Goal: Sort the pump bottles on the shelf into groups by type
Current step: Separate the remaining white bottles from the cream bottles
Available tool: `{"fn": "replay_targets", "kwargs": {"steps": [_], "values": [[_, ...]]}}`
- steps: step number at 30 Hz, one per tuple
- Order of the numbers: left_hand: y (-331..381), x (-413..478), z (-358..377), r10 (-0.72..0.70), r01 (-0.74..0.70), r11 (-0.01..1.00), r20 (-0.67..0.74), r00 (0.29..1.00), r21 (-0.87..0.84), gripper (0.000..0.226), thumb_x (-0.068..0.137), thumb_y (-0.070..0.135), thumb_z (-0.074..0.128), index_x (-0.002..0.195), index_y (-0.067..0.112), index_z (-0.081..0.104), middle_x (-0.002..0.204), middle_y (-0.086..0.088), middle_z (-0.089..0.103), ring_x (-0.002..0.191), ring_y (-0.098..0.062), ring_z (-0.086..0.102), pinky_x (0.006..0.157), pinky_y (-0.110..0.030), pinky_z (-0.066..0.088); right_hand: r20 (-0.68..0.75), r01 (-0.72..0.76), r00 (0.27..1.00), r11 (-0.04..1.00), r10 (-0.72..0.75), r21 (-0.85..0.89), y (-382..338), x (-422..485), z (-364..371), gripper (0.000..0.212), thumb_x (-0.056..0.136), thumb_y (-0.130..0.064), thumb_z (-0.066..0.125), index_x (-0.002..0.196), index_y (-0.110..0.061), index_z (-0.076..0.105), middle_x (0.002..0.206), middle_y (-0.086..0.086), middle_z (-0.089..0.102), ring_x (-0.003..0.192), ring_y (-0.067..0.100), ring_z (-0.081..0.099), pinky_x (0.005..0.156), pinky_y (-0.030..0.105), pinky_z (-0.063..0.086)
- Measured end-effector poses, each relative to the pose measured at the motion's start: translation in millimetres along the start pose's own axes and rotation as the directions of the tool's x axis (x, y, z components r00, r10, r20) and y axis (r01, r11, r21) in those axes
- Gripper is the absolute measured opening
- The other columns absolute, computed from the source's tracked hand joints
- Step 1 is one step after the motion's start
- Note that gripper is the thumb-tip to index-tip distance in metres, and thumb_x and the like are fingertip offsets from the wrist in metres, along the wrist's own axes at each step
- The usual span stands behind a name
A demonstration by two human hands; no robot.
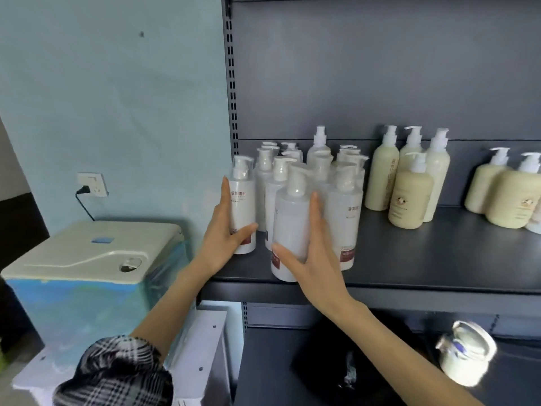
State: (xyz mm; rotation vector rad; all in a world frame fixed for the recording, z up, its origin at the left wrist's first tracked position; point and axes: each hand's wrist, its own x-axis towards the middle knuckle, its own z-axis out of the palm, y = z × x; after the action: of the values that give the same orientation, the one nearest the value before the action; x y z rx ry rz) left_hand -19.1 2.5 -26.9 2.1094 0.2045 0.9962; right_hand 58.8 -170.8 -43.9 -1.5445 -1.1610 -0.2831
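Mid-frame on the grey shelf (424,253) stands a cluster of white pump bottles (345,206), with cream bottles (409,197) to its right. The left hand (222,232) lies straight-fingered against the leftmost white bottle (244,200). The right hand (317,253), fingers also straight, presses the front bottle (289,218).

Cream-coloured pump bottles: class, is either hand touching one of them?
No, the left hand touches the leftmost white bottle, the right hand the front white bottle; the cream-coloured bottles stand untouched further right.
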Motion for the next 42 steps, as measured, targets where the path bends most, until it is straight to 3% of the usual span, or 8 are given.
{"fn": "replay_targets", "kwargs": {"steps": [8, 12, 16, 22, 26, 30, 37, 42], "values": [[-17.0, 7.5, 0.0, -0.006, 0.009, 0.999, 0.073, 0.997, -0.039, 0.084, 0.097, 0.017, 0.05, 0.137, 0.044, -0.018, 0.139, 0.037, 0.018, 0.135, -0.004, 0.03, 0.115, -0.039, 0.028, 0.02, -0.028, 0.999, 0.997, 0.03, -0.076, 15.0, 11.1, 13.3, 0.088, 0.089, -0.046, 0.058, 0.142, -0.057, -0.011, 0.143, -0.027, 0.018, 0.119, -0.032, 0.012, 0.099, 0.011, 0.023], [-21.1, 6.2, -5.5, 0.011, -0.012, 1.0, 0.069, 0.998, 0.018, 0.076, 0.099, 0.018, 0.046, 0.137, 0.046, -0.013, 0.155, 0.012, 0.019, 0.137, -0.016, 0.034, 0.115, -0.041, 0.027, -0.021, 0.022, 0.999, 0.981, -0.026, -0.194, 17.6, 6.3, 16.7, 0.089, 0.09, -0.046, 0.056, 0.139, -0.057, -0.017, 0.129, -0.024, 0.016, 0.113, -0.034, 0.011, 0.094, 0.001, 0.02], [-24.4, 7.2, -2.9, 0.012, -0.01, 0.996, -0.014, 1.0, 0.09, 0.083, 0.094, 0.024, 0.056, 0.146, 0.045, -0.005, 0.139, 0.002, 0.039, 0.119, -0.021, 0.05, 0.103, -0.039, 0.041, -0.09, 0.037, 0.993, 0.945, -0.07, -0.326, 17.3, -1.2, 21.4, 0.096, 0.087, -0.045, 0.059, 0.14, -0.053, -0.021, 0.127, -0.015, 0.019, 0.109, -0.021, 0.017, 0.088, 0.018, 0.036], [-25.1, 11.8, 8.6, 0.03, -0.016, 0.989, -0.093, 0.995, 0.147, 0.088, 0.091, 0.031, 0.059, 0.129, 0.071, -0.01, 0.122, 0.005, 0.041, 0.105, -0.01, 0.048, 0.089, -0.028, 0.039, -0.139, -0.025, 0.99, 0.95, -0.019, -0.312, 18.0, -0.1, 24.2, 0.091, 0.091, -0.029, 0.06, 0.141, -0.048, -0.014, 0.141, 0.002, 0.029, 0.123, 0.001, 0.028, 0.097, 0.011, 0.025], [-22.8, 12.3, 6.6, 0.023, -0.017, 0.994, -0.05, 0.998, 0.106, 0.081, 0.094, 0.027, 0.055, 0.138, 0.058, -0.006, 0.131, -0.003, 0.044, 0.114, -0.013, 0.049, 0.099, -0.031, 0.041, -0.152, -0.027, 0.988, 0.95, -0.022, -0.312, 17.6, -0.9, 24.0, 0.09, 0.089, -0.013, 0.064, 0.146, -0.035, -0.003, 0.144, 0.004, 0.025, 0.122, -0.009, 0.021, 0.097, -0.007, 0.013], [-22.3, 8.5, 4.6, 0.013, -0.014, 0.997, 0.021, 1.0, 0.072, 0.075, 0.097, 0.03, 0.05, 0.15, 0.037, -0.001, 0.14, 0.001, 0.04, 0.127, -0.015, 0.042, 0.109, -0.04, 0.036, -0.139, 0.033, 0.984, 0.886, -0.11, -0.463, 14.6, -9.5, 24.4, 0.081, 0.09, -0.013, 0.062, 0.148, -0.03, 0.009, 0.149, 0.011, 0.022, 0.135, 0.016, 0.029, 0.099, 0.017, 0.03], [-11.4, -6.5, 2.6, 0.003, -0.022, 0.985, 0.116, 0.993, 0.172, 0.078, 0.097, 0.034, 0.047, 0.147, 0.033, -0.012, 0.146, 0.015, 0.017, 0.127, 0.012, 0.016, 0.094, 0.008, 0.011, -0.056, 0.052, 0.993, 0.819, -0.103, -0.571, 8.5, -10.9, 21.6, 0.071, 0.096, -0.019, 0.053, 0.147, -0.025, 0.005, 0.155, 0.016, 0.017, 0.143, 0.026, 0.022, 0.104, 0.023, 0.024], [3.5, -29.8, -8.3, -0.08, 0.009, 0.93, 0.178, 0.981, 0.367, 0.069, 0.097, 0.045, 0.038, 0.149, 0.036, -0.006, 0.159, 0.009, 0.002, 0.144, -0.014, 0.014, 0.116, -0.033, 0.019, -0.001, 0.09, 0.995, 0.868, -0.104, -0.489, 6.6, -13.5, 16.7, 0.073, 0.098, -0.014, 0.048, 0.145, -0.03, -0.005, 0.157, 0.012, 0.004, 0.145, 0.025, 0.014, 0.106, 0.02, 0.024]]}}
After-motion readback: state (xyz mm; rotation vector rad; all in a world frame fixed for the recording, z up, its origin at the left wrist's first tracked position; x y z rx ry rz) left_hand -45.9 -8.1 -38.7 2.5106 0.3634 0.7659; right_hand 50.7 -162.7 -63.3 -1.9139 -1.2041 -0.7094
